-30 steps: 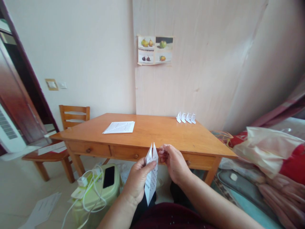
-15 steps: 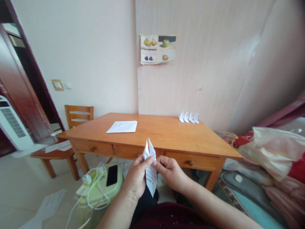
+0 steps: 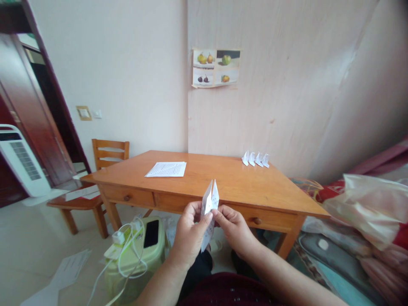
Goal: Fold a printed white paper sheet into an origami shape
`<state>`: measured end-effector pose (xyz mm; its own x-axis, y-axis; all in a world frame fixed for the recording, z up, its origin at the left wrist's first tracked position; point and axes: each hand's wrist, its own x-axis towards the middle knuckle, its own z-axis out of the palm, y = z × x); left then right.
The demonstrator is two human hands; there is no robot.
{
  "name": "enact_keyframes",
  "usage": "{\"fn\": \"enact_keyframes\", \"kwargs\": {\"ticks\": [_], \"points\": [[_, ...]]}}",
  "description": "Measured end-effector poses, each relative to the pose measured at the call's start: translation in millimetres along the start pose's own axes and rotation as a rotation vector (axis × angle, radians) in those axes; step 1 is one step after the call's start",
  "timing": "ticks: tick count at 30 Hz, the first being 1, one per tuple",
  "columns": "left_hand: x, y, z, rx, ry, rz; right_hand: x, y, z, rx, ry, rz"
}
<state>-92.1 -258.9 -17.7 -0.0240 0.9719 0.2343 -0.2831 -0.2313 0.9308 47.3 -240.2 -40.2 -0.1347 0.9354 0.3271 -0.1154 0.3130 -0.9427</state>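
Between my two hands is a folded printed paper (image 3: 208,199), a narrow shape with two pointed tips upward and a tapered end hanging below. My left hand (image 3: 191,231) pinches it from the left, the thumb pressed on its middle. From the right, my right hand (image 3: 235,227) pinches its edge with thumb and forefinger. Several small folded paper figures (image 3: 259,160) stand in a row at the table's far right. A stack of printed sheets (image 3: 166,169) lies on the table's left half.
The wooden table (image 3: 204,182) with drawers stands in front of me. Below left, a green container (image 3: 153,250) carries a phone (image 3: 151,233) and white cables. A wooden chair (image 3: 76,204) holds papers; more sheets (image 3: 68,267) lie on the floor. Plastic bags (image 3: 369,204) are piled at right.
Both hands have shifted slightly right and the folded paper has turned, its lower end now narrower in view. The camera view has also shifted a little.
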Motion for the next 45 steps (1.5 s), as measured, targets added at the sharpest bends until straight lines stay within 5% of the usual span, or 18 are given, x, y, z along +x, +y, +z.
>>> {"fn": "enact_keyframes", "kwargs": {"ticks": [13, 26, 45], "points": [[2, 1, -8.5, -0.067, -0.109, -0.020, -3, -5, -1, 0.085, 0.012, 0.050], [6, -7, -17.7, 0.255, -0.098, 0.087, -5, -3, 2, 0.146, -0.003, 0.126], [1, -7, 3.7, 0.003, 0.013, 0.009, -6, 10, 7, -0.105, 0.094, -0.042]]}}
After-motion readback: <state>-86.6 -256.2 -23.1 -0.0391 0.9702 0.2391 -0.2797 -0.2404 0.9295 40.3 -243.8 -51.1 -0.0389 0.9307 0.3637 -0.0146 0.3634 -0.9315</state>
